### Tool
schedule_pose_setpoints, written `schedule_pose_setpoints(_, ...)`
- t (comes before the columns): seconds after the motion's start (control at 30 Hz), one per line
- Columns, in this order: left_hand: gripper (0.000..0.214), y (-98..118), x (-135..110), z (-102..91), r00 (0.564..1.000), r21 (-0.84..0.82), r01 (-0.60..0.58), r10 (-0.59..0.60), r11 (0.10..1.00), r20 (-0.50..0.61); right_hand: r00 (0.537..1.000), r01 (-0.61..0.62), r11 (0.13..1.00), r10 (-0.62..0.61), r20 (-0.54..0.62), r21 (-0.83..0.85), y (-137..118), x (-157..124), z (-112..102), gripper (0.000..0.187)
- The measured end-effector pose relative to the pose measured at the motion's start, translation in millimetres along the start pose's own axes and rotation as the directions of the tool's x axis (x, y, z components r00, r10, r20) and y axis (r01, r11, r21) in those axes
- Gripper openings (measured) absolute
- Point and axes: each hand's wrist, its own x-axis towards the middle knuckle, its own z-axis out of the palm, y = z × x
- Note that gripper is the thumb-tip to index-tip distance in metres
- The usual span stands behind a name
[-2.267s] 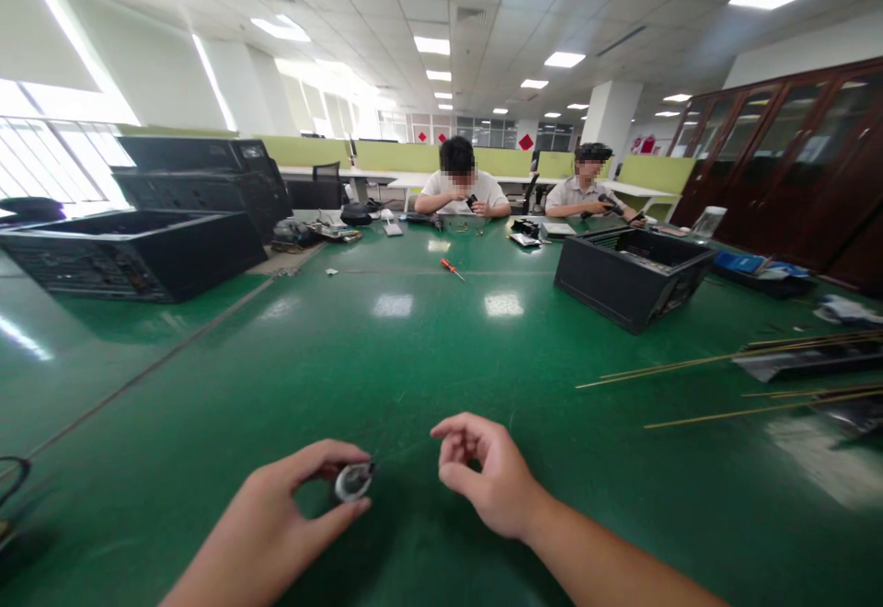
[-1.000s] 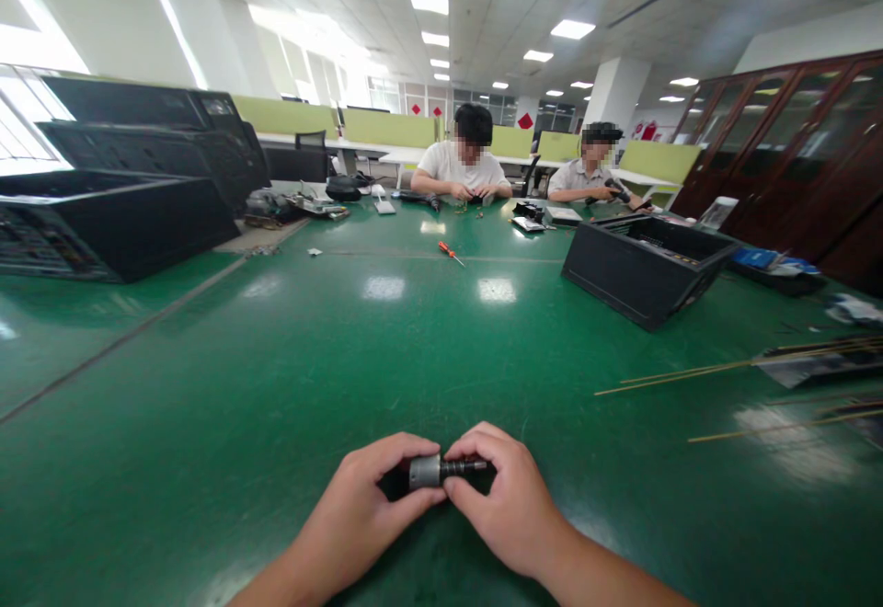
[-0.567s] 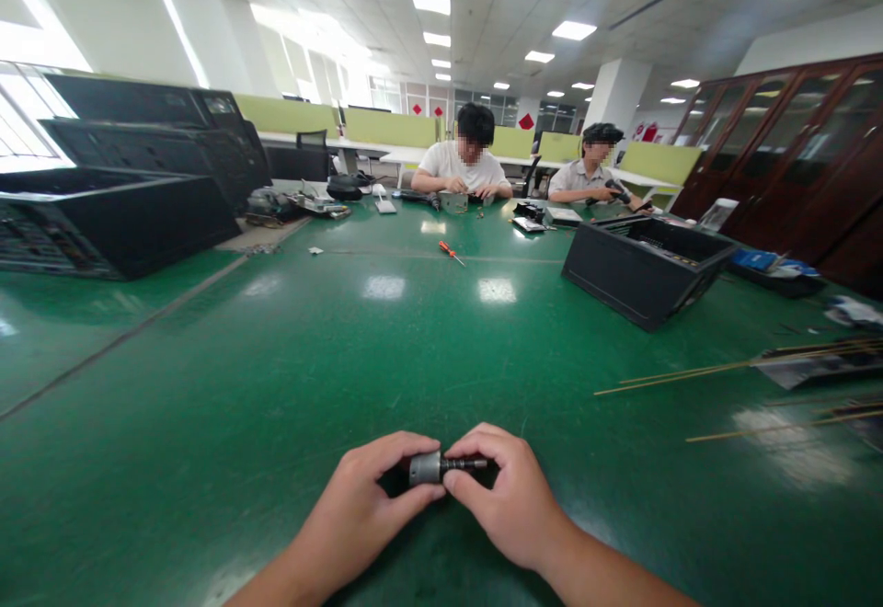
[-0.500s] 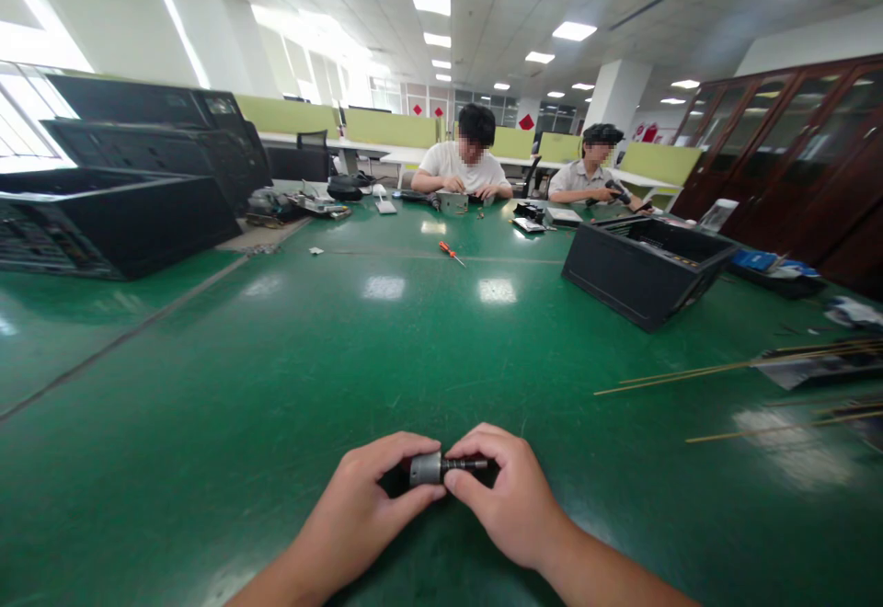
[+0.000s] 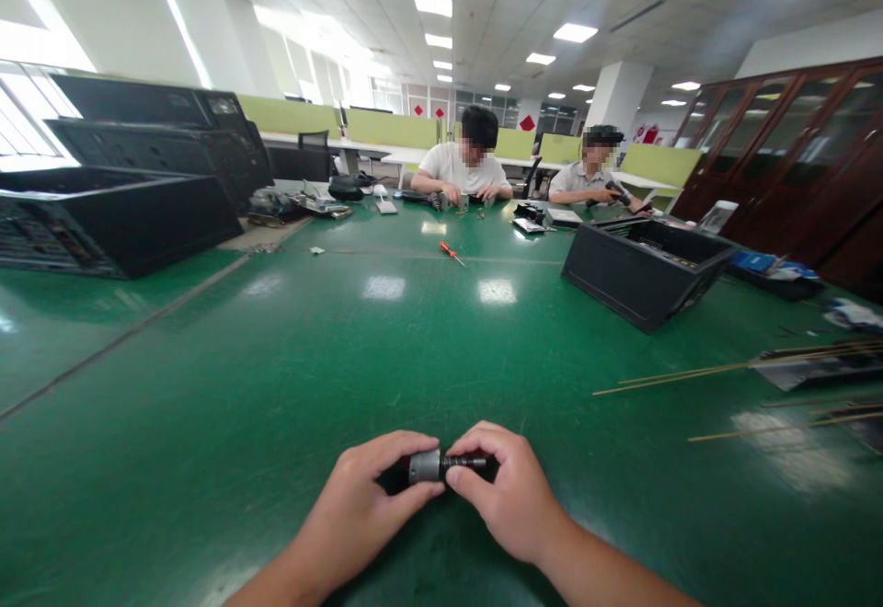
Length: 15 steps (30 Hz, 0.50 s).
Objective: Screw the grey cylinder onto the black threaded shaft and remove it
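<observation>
Low over the green table, both my hands meet on one small metal part. It has a grey cylindrical body and a thin dark shaft that sticks out to the right. My left hand is closed round the grey body, thumb below and fingers above. My right hand pinches the dark shaft between thumb and forefinger. The rest of the part is hidden inside my fingers.
Black computer cases lie at the far left. An open black case stands at the right. A red-handled screwdriver lies mid-table. Thin rods and dark panels lie at the right edge. Two people sit working at the far end.
2.3 s ago my hands were apart, the left one holding the part alone. They have since come together on it. Over the last second they have barely moved.
</observation>
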Motion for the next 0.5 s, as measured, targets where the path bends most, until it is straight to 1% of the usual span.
schedule_pose_setpoints(0.5, 0.025, 1.1, 0.6, -0.8, 1.000, 0.015, -0.004, 0.004, 1.000, -0.002, 1.000, 0.008, 1.000, -0.008, 0.000, 0.002, -1.7, -0.8, -0.9, 0.008)
